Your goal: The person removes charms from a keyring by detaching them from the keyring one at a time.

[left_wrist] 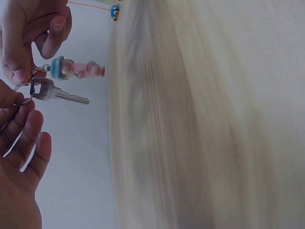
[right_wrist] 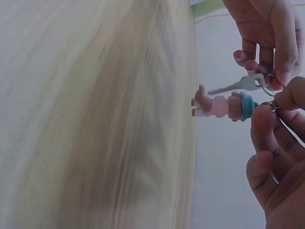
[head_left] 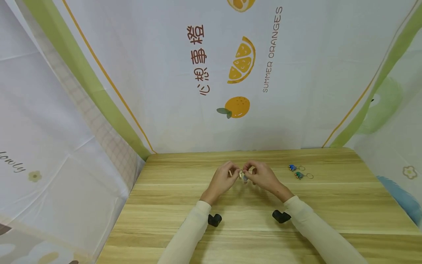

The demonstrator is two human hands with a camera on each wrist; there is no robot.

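Observation:
Over the table's far half, my left hand (head_left: 221,180) and right hand (head_left: 265,178) meet at a metal key ring (left_wrist: 24,101). The left hand pinches the ring between thumb and finger. Thumb and index finger of the right hand grip the short chain (right_wrist: 272,106) at the ring's other side. A silver key (left_wrist: 57,93) hangs on the ring. Beside it dangles a small figurine (right_wrist: 220,106) in pink with a teal top, attached to the chain. Fingertips hide part of the ring, and I cannot tell whether it is spread apart.
Right of the hands lie a blue figurine keychain (head_left: 292,167) and a green one (head_left: 299,175), each with a ring. The wooden table (head_left: 171,220) meets a printed white cloth (head_left: 184,128) behind. Black pieces (head_left: 215,220) sit by both sleeves.

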